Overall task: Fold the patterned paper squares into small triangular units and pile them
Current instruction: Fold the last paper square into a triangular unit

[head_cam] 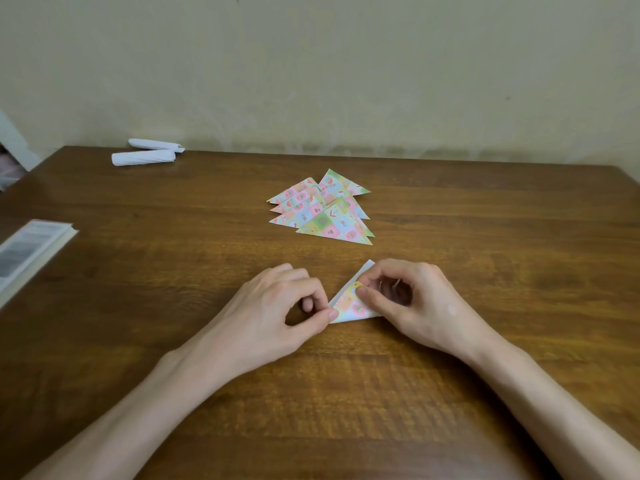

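Paper [348,304] with a bright pattern rests on the brown bench [173,289], near the front. It is folded into a small triangle. The left grip [277,306] pinches its left corner with thumb and finger. The right grip [412,299] pinches its right side, with the thumb pressed on top. Behind them, a bit apart, sits a pile [322,209] of folded triangles, lying over each other. Two white paper rolls [143,156] lie far back on the left. A book [27,251] is at the left edge.
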The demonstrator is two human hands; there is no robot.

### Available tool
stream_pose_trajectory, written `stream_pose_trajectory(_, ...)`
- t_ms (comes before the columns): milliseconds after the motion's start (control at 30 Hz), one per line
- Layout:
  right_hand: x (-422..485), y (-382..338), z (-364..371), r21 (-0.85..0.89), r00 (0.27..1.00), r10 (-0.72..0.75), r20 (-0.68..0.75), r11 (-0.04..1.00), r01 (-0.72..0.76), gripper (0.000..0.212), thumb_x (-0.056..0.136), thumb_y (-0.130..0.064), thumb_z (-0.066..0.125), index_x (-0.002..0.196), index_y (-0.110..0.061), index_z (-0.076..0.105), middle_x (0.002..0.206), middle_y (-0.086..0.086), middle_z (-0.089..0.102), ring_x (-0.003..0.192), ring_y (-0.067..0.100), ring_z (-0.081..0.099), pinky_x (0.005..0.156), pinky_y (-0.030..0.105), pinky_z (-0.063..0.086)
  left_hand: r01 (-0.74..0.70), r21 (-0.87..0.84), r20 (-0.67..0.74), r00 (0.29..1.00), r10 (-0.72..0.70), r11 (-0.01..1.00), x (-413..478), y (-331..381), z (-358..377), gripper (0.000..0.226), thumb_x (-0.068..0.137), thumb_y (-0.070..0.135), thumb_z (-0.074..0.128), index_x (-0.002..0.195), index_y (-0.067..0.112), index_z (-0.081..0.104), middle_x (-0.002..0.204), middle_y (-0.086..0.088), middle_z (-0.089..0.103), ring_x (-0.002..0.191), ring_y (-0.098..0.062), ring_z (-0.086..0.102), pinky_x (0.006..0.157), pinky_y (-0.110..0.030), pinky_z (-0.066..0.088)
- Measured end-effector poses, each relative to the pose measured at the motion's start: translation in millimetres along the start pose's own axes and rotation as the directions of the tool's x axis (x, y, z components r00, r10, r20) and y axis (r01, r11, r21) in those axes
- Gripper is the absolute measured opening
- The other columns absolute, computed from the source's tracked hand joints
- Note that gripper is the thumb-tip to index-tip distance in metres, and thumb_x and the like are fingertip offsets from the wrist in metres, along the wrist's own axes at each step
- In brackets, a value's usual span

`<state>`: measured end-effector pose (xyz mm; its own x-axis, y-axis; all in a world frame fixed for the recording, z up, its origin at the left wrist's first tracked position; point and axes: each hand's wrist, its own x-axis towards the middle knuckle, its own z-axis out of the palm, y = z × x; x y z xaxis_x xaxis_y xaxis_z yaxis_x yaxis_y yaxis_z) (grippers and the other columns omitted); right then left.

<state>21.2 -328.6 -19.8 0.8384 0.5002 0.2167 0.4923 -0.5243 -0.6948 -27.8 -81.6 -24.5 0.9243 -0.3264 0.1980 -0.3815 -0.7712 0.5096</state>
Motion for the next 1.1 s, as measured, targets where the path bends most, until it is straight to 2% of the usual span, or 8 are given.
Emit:
stream_pose_trajectory(167, 3, -1, 2, -0.023, 0.999, 0.029, -0.037, 0.999, -0.030, 0.010, 0.094, -0.024, 0.074, 0.085, -0.029, 0.072, 0.073, -0.023, 0.062, 0.066, 0.006, 0.057, 0.063, 0.010, 0.039, 0.021, 0.028, -0.003, 1.000, -0.021, 0.999, 2, 1, 1, 0.025, 0.094, 0.058, 0.054, 0.084, 0.037, 0.063, 0.085, 0.017, 0.055, 0.095, -0.006, 0.053, 0.077, -0.017, 0.040)
stream_pose_trajectory(333, 5, 3, 6, -0.063, 0.993, 0.024, -0.117, 0.998, -0.031, 0.007, 0.091, -0.026, 0.077, 0.088, -0.031, 0.074, 0.091, -0.011, 0.064, 0.075, 0.011, 0.060, 0.067, 0.013, 0.042, 0.049, 0.032, -0.036, 0.998, -0.048, 0.998, 3, 2, 3, 0.028, 0.095, 0.055, 0.055, 0.078, 0.034, 0.063, 0.081, 0.016, 0.055, 0.090, -0.006, 0.054, 0.072, -0.015, 0.036)
stream_pose_trajectory(633, 6, 4, 10, -0.061, 0.990, 0.081, -0.114, 0.994, -0.089, 0.013, 0.087, -0.021, 0.079, 0.087, -0.034, 0.076, 0.085, -0.012, 0.066, 0.076, 0.010, 0.060, 0.069, 0.010, 0.040, 0.039, 0.093, -0.055, 0.998, -0.034, 0.995, 3, 3, 6, 0.026, 0.093, 0.053, 0.055, 0.074, 0.036, 0.055, 0.078, 0.016, 0.050, 0.083, -0.005, 0.051, 0.073, -0.012, 0.033)
stream_pose_trajectory(733, 6, 3, 9, -0.035, 0.988, 0.098, -0.116, 0.994, -0.103, 0.017, 0.085, -0.020, 0.081, 0.094, -0.033, 0.076, 0.089, -0.013, 0.068, 0.078, 0.008, 0.060, 0.070, 0.009, 0.040, 0.046, 0.075, -0.072, 0.997, -0.040, 0.996, 3, 2, 7, 0.019, 0.092, 0.052, 0.059, 0.082, 0.035, 0.058, 0.083, 0.016, 0.051, 0.085, -0.005, 0.053, 0.073, -0.015, 0.034)
stream_pose_trajectory(833, 5, 4, 10, -0.036, 0.986, 0.099, -0.131, 0.994, -0.104, 0.013, 0.084, -0.020, 0.081, 0.088, -0.032, 0.076, 0.089, -0.014, 0.066, 0.078, 0.009, 0.060, 0.069, 0.011, 0.040, 0.015, 0.041, -0.079, 0.997, -0.012, 0.999, 2, 3, 6, 0.005, 0.094, 0.043, 0.064, 0.096, 0.038, 0.065, 0.089, 0.016, 0.053, 0.087, -0.005, 0.054, 0.076, -0.019, 0.039)
stream_pose_trajectory(967, 4, 4, 12, -0.054, 0.988, 0.076, -0.135, 0.995, -0.084, 0.009, 0.086, -0.024, 0.080, 0.084, -0.032, 0.078, 0.091, -0.017, 0.066, 0.080, 0.010, 0.062, 0.070, 0.012, 0.042, -0.051, 0.038, -0.073, 0.996, 0.054, 0.998, 2, 3, 6, 0.020, 0.097, 0.043, 0.062, 0.110, 0.042, 0.077, 0.099, 0.021, 0.057, 0.096, -0.004, 0.057, 0.086, -0.023, 0.046)
stream_pose_trajectory(1033, 4, 3, 12, -0.078, 0.988, 0.067, -0.142, 0.994, -0.079, 0.004, 0.087, -0.029, 0.078, 0.084, -0.032, 0.080, 0.091, -0.019, 0.065, 0.078, 0.007, 0.062, 0.070, 0.012, 0.042, -0.067, 0.046, -0.079, 0.994, 0.070, 0.997, 2, 3, 5, 0.022, 0.097, 0.044, 0.061, 0.111, 0.042, 0.078, 0.100, 0.020, 0.057, 0.094, -0.006, 0.056, 0.087, -0.026, 0.047)
stream_pose_trajectory(1100, 4, 2, 11, -0.131, 0.986, 0.051, -0.158, 0.989, -0.072, 0.011, 0.086, -0.038, 0.073, 0.084, -0.031, 0.081, 0.092, -0.019, 0.066, 0.075, 0.004, 0.062, 0.071, 0.015, 0.045, -0.075, 0.059, -0.075, 0.994, 0.080, 0.995, 2, 2, 4, 0.023, 0.097, 0.044, 0.060, 0.113, 0.043, 0.078, 0.101, 0.020, 0.057, 0.093, -0.007, 0.054, 0.086, -0.028, 0.047)
